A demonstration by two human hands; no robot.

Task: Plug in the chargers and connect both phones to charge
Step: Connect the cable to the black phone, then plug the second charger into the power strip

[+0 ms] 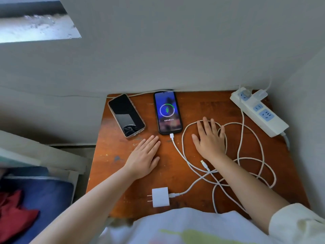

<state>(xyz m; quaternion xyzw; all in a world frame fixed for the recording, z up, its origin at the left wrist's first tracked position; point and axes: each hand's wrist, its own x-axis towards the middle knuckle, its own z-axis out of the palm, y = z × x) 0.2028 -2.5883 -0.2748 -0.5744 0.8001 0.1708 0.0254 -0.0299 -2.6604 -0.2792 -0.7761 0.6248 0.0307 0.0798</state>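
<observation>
On the wooden table (123, 182), a dark phone (167, 112) shows a green charging symbol, with a white cable plugged into its bottom end. A second phone (126, 115) in a clear case lies to its left, screen dark, no cable in it. A white charger brick (161, 197) lies unplugged near the front edge, prongs pointing left, its cable looping right. A loose white connector (203, 163) lies by my right wrist. My left hand (144, 156) rests flat, empty. My right hand (209, 138) lies flat on the coiled white cables (253, 166).
A white power strip (258, 111) with blue sockets sits at the table's back right corner, one white charger plugged in at its far end. Grey walls close in behind and to the right. Blue and red fabric lies on the floor to the left.
</observation>
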